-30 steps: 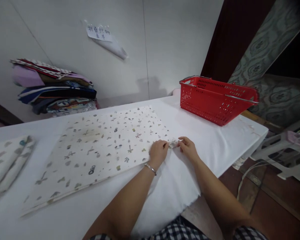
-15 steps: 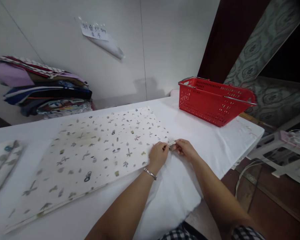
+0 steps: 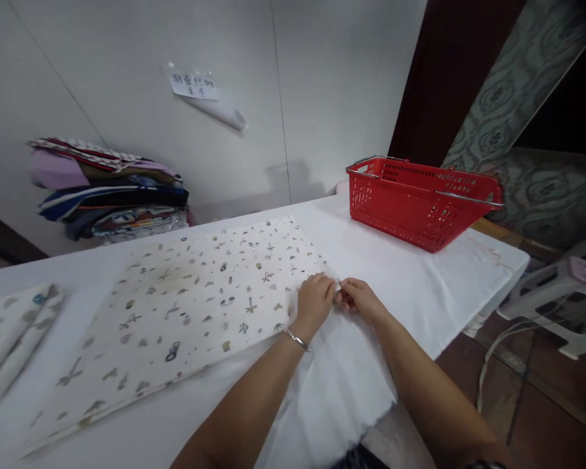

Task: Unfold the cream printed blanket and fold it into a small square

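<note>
Pinching a corner of the patterned cloth (image 3: 200, 299), flat across the frame's centre-left, the left hand (image 3: 316, 301) and right hand (image 3: 364, 299) hold probably light, limp fabric, best taken by its edges.

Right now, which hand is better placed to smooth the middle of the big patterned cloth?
Likely the left hand: it is nearer the middle of the big patterned cloth, while the right hand is farther out, toward the red basket. Both are at the cloth's corner.

Left hand (image 3: 315, 301) and right hand (image 3: 360, 298) pinching the 3 o'clock end of the printed cloth (image 3: 195, 306), red basket (image 3: 395, 212) at like 1:30 from them, fabric pile (image 3: 114, 192) around 10.
</note>
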`<state>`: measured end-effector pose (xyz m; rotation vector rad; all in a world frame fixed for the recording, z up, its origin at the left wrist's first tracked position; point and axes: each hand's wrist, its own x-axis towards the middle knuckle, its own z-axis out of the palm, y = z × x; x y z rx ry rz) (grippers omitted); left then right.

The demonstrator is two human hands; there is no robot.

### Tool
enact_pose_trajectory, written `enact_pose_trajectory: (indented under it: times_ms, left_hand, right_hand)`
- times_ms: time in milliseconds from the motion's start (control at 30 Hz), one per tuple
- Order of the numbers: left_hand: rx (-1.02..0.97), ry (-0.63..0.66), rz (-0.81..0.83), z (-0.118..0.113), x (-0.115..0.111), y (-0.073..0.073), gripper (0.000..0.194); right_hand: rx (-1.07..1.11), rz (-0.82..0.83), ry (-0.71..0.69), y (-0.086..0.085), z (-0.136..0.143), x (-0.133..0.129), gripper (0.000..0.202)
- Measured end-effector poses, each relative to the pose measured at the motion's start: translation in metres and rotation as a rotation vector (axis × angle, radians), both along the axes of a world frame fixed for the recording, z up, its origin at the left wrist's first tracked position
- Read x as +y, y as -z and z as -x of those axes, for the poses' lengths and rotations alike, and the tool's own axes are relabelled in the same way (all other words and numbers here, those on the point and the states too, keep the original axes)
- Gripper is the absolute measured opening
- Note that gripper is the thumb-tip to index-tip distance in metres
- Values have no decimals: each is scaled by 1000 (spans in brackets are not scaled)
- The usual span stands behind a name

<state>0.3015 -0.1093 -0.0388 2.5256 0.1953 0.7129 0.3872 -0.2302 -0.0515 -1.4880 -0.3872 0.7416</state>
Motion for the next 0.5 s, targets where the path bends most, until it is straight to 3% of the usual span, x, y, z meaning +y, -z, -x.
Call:
enact_pose_trajectory:
  times_ms: [200, 500]
  left_hand:
    - [38, 23, -254, 3, -7, -1, 22]
    - [77, 31, -373, 2, -9, -5, 19]
  right_hand:
    - [59, -21, 11, -2, -1, -3, 25]
    - [67, -66, 18, -1, -3, -4, 22]
